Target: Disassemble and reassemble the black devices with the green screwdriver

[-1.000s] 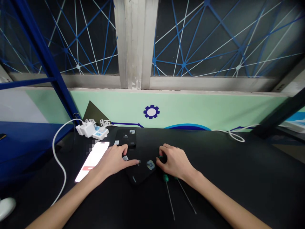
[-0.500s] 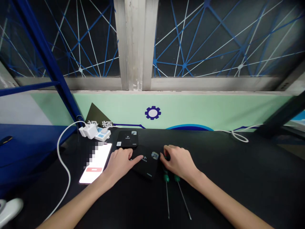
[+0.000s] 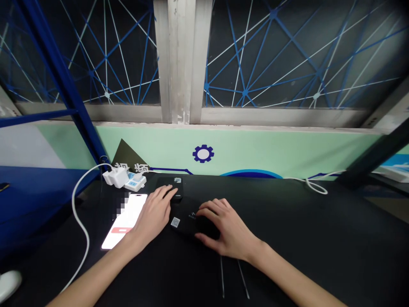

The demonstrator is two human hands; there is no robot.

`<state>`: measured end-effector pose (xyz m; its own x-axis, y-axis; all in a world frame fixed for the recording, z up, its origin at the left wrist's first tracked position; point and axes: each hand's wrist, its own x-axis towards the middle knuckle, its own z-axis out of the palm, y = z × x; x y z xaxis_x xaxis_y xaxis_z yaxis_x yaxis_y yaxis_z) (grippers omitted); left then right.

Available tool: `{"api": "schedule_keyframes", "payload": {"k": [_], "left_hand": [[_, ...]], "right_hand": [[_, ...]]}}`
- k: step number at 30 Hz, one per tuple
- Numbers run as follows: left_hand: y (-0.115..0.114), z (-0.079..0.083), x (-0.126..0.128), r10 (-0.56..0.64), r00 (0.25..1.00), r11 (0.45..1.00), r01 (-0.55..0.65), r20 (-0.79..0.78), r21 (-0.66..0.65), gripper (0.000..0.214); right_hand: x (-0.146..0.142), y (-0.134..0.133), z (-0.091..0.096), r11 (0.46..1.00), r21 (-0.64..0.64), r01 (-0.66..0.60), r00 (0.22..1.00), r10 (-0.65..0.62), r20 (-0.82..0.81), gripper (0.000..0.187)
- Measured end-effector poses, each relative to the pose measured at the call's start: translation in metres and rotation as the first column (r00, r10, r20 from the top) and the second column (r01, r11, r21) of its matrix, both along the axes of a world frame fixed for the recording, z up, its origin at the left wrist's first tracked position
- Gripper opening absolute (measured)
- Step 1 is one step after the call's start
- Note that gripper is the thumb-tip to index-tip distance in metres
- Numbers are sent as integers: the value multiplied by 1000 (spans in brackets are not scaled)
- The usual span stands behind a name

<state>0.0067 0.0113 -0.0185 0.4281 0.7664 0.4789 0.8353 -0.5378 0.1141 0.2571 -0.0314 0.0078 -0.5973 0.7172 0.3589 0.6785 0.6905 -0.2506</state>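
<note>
Your right hand (image 3: 228,226) spread wide, palm down on black box (image 3: 187,230), no tight grip. Your left hand (image 3: 155,213) loose, fingertips on other black box (image 3: 168,182). Phone (image 3: 124,221) just beside left hand; screwdriver shafts (image 3: 231,277) below right hand.

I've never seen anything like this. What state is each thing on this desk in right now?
Left hand: fingertips resting on the far black box.
Right hand: spread over the near black box.
Near black box: lying flat, sticker showing.
Phone: lying flat, screen lit.
Charger: white, cable attached, beside the power strip.
Screwdrivers: lying down, handles hidden.
</note>
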Motion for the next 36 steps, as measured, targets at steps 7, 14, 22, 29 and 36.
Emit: {"api": "schedule_keyframes", "payload": {"k": [7,14,22,29,36], "left_hand": [[1,-10,-5,10,998,998,-15,-67,-63,48],[2,-6,-7,-5,999,997,2,-40,-83,50],[-1,-3,-7,-9,1000,994,6,-22,-105,46],[-4,-5,-5,13,1000,991,-13,1,-131,45],[-3,-9,-4,8,1000,993,-6,17,-117,43]], "right_hand": [[-6,-2,-7,999,-41,9,1000,-9,17,48],[0,3,-8,998,-34,48,999,-49,-19,38],[2,14,-16,991,30,129,992,-129,0,23],[3,16,-21,975,61,213,977,-213,-14,26],[-2,9,-16,974,55,220,975,-221,25,40]]}}
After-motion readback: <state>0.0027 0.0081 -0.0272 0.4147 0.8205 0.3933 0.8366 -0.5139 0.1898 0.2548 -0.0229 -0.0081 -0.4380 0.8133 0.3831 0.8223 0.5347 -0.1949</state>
